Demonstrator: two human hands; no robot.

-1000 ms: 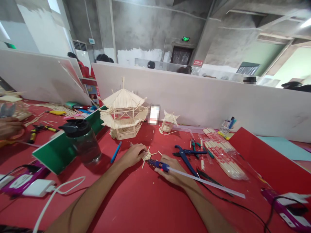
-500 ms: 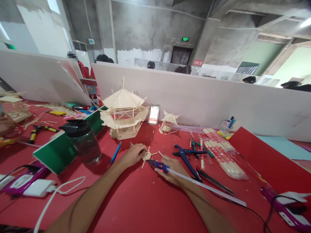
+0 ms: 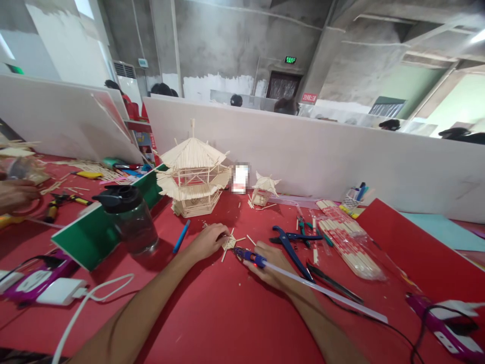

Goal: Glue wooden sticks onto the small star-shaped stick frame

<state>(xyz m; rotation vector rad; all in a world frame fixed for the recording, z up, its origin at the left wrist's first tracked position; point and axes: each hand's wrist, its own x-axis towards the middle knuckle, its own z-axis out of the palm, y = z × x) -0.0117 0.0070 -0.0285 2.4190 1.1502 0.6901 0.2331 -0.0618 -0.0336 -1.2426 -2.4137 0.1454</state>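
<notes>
My right hand (image 3: 271,263) is wrapped round a blue hot glue gun (image 3: 253,258) with a long glue stick trailing from its back. Its nozzle points left, close to a small hexagonal frame of wooden sticks (image 3: 229,243) lying on the red table. With closed fingers, my left hand (image 3: 212,240) holds the far left side of this frame; its fingertips are partly hidden. One loose stick (image 3: 250,239) lies just right of the frame. Behind stand a large two-tiered stick pagoda (image 3: 195,174) and a small stick pavilion (image 3: 264,189).
To the left are a blue pen (image 3: 182,236), a dark water bottle (image 3: 131,220) and a green board (image 3: 85,242). Blue cutters (image 3: 293,253), black tweezers (image 3: 335,283) and bagged sticks (image 3: 350,247) lie at right. Another person's hand (image 3: 17,196) shows far left.
My right hand has drawn the glue gun slightly right, away from the frame. My left hand has stayed in place. The other person's hand at far left has moved further into view.
</notes>
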